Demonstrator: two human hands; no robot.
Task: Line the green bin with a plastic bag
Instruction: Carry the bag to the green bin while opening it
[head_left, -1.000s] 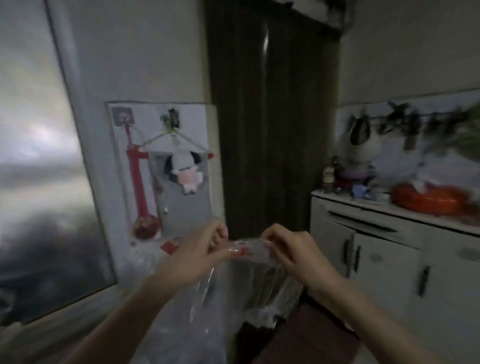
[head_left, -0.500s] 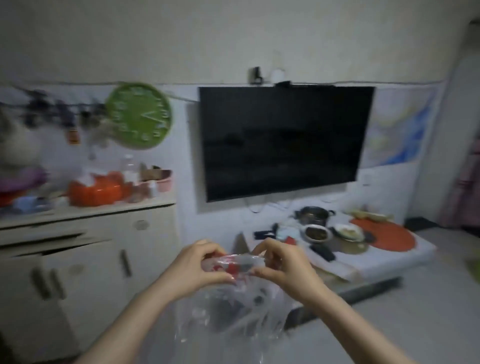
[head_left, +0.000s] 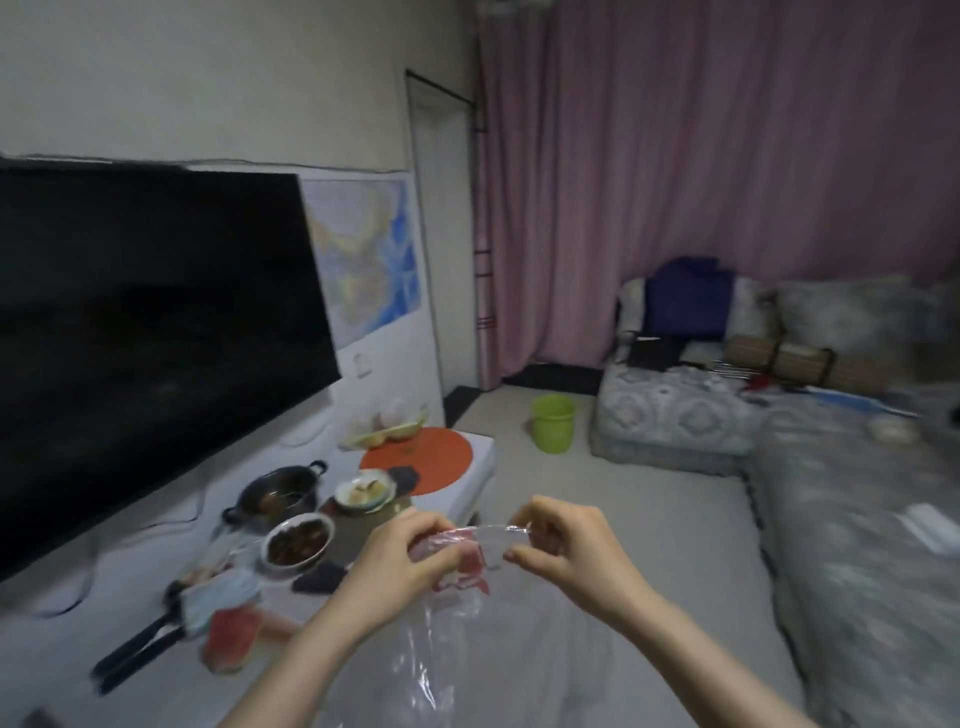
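Observation:
A clear plastic bag (head_left: 457, 613) with red print near its top hangs in front of me. My left hand (head_left: 402, 558) and my right hand (head_left: 566, 545) both pinch its top edge, a short stretch of film taut between them. The green bin (head_left: 553, 422) stands upright and open on the floor far ahead, beside the sofa's near corner, well beyond my hands.
A low white table (head_left: 470, 470) at the left carries a pot (head_left: 278, 496), bowls of food, an orange mat (head_left: 418, 457) and remotes. A large dark TV (head_left: 145, 332) hangs on the left wall. A patterned sofa (head_left: 675, 415) and a bed edge (head_left: 852, 519) fill the right. Pink curtains (head_left: 675, 182) hang behind.
My view has swung to the right, from the door and cabinet past the TV to the sofa side, and the green bin has come into sight. Both hands still hold the bag's top.

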